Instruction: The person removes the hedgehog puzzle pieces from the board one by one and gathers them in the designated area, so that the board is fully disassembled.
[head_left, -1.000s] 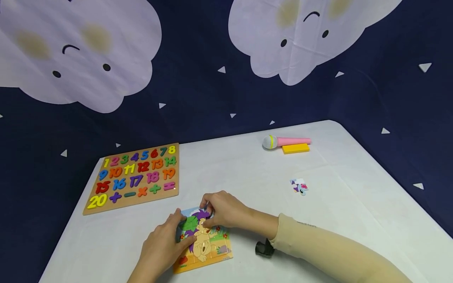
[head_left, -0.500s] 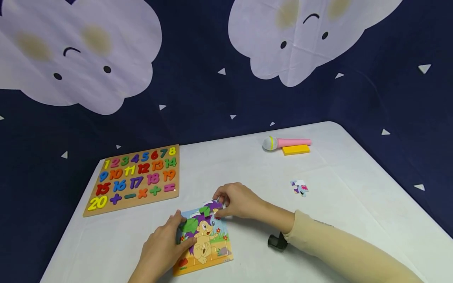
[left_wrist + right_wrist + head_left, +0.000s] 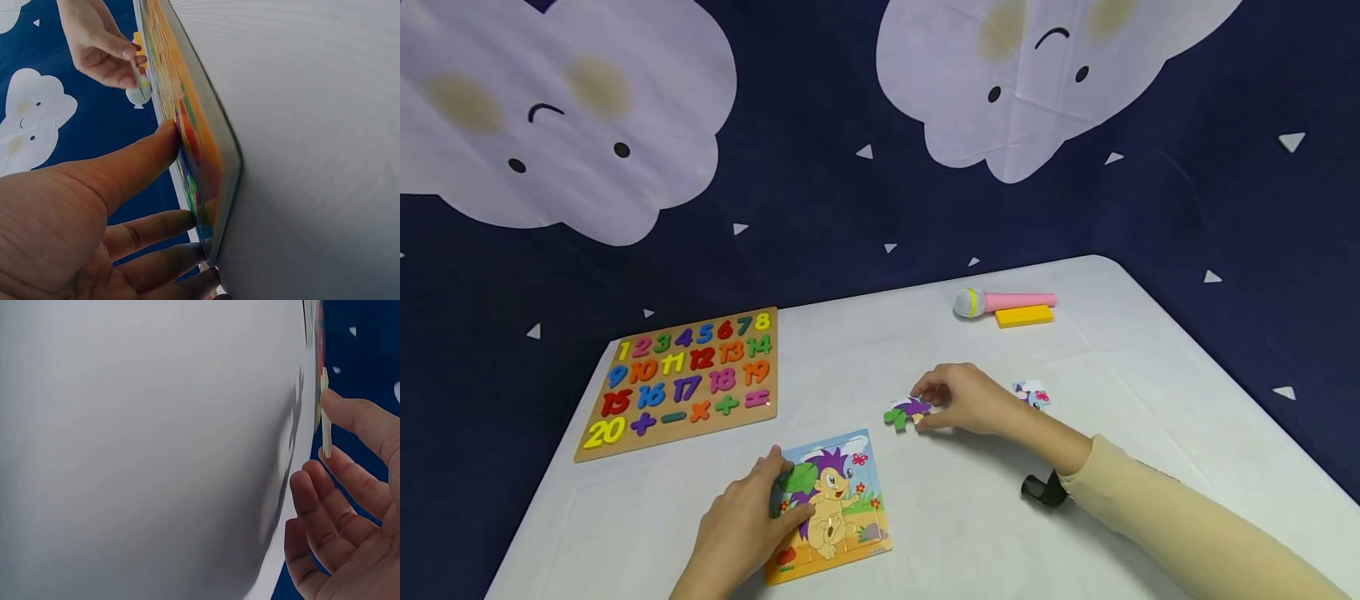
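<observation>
A jigsaw puzzle board (image 3: 842,542) with a purple-haired hedgehog picture lies flat at the table's front. My left hand (image 3: 741,512) rests on its left side, thumb pressing the face and fingertips touching the edge, as the left wrist view also shows. Right of the board, my right hand (image 3: 973,400) pinches a green-and-purple puzzle piece (image 3: 902,414) just above the table. Seen edge-on in the right wrist view, that piece (image 3: 326,434) sits between thumb and index finger. Another puzzle piece (image 3: 1040,392), blue and white with a pink butterfly, lies partly hidden behind the right hand.
A wooden number board (image 3: 688,392) with colourful digits stands at the back left of the white table (image 3: 955,533). At the back right lie a pink toy microphone (image 3: 1015,300) and a yellow block (image 3: 1024,316). A black device (image 3: 1043,490) is at the right wrist.
My right hand has lifted the green-and-purple piece off the board and carried it right and back, towards the loose piece. The left hand and board have stayed in place.
</observation>
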Available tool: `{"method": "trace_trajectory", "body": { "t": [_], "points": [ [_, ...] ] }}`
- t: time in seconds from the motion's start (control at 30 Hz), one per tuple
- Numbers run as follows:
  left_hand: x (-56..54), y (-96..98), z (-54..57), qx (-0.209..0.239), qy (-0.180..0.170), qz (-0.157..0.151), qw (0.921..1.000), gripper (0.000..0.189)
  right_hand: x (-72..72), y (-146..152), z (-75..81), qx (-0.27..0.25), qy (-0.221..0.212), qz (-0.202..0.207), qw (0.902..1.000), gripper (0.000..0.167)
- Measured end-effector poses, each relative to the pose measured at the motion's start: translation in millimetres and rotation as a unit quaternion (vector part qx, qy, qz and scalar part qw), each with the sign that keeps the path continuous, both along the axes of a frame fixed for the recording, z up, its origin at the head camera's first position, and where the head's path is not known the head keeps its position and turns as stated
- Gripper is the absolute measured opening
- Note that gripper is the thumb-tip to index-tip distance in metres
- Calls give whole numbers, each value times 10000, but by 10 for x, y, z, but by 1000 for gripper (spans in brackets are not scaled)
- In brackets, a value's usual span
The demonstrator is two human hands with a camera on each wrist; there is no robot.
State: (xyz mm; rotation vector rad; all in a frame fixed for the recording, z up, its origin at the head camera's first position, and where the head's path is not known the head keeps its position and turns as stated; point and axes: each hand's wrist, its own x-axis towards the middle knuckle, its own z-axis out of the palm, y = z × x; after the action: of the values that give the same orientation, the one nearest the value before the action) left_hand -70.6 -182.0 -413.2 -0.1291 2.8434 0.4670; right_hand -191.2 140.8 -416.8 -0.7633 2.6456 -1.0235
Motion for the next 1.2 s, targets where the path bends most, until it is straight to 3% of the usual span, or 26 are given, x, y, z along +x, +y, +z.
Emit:
{"method": "trace_trajectory", "body": {
  "t": [0.27, 0.63, 1.2],
  "points": [
    [-2, -6, -3, 42, -41, 12, 10000, 79, -57, 379, -14, 240, 191, -87, 9995, 37],
    [3, -2, -11, -4, -42, 12, 10000, 81, -115, 752, -9, 398, 26, -279, 9988, 38],
    [-4, -4, -2, -61, -15, -29, 10000, 82, -81, 908, -4, 415, 8, -166, 9990, 38]
  ]
}}
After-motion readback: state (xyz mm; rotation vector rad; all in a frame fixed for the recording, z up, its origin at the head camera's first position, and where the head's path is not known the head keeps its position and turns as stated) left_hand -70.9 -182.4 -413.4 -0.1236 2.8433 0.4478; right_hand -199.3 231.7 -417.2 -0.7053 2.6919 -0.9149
